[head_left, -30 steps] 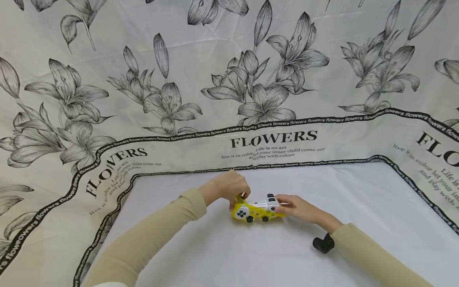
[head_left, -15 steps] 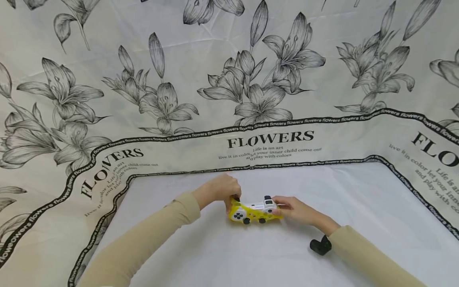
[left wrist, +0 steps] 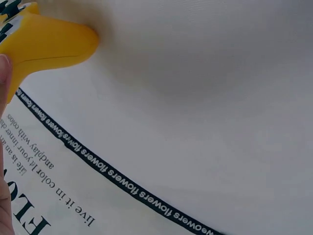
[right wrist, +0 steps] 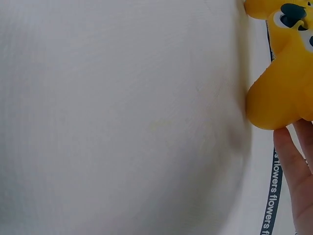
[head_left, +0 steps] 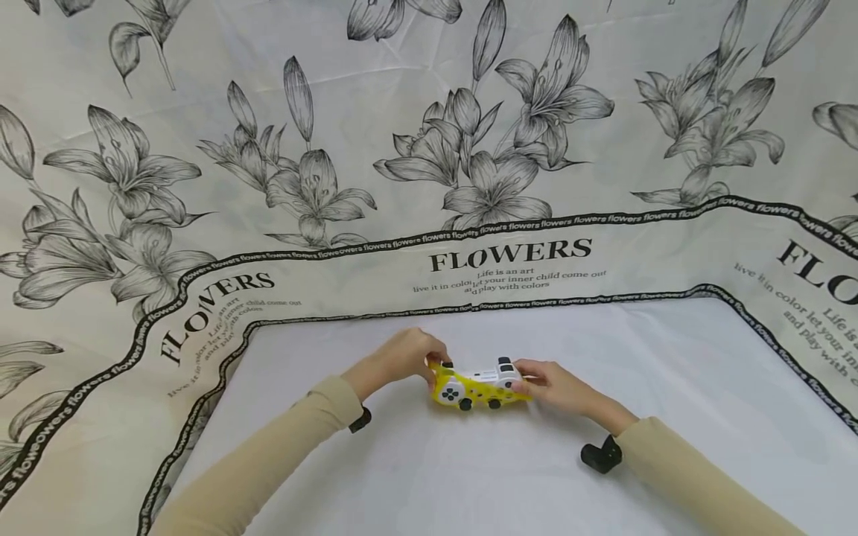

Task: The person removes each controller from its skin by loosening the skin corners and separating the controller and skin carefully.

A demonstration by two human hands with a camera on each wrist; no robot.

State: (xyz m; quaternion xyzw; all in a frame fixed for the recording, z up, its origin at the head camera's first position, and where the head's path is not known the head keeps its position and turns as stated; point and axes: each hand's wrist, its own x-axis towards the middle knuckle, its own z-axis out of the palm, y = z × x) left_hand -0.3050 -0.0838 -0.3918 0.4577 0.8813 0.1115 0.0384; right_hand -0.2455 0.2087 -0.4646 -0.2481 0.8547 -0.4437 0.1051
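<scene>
A white game controller [head_left: 496,374] sits partly inside a yellow rubbery cover [head_left: 479,393], its black thumbsticks facing me and white back showing along the top. My left hand [head_left: 406,356] pinches the cover's left end between thumb and fingers. At the other end, my right hand [head_left: 559,385] holds the controller's right side, thumb in front and fingers behind. In the left wrist view a rounded yellow grip of the cover [left wrist: 54,44] shows beside the thumb. The right wrist view has fingers [right wrist: 293,166] touching a yellow grip [right wrist: 274,98]. My palms hide parts of both ends.
A white cloth [head_left: 496,476] covers the table. Behind it rises a flower-printed curtain [head_left: 322,290] with black lettered bands. Small black devices hang at my right wrist [head_left: 601,454] and left wrist [head_left: 360,420].
My left hand has shifted left and turned at the wrist, so its black device now shows. The controller stays nearly in place between both hands, and the right hand keeps its hold.
</scene>
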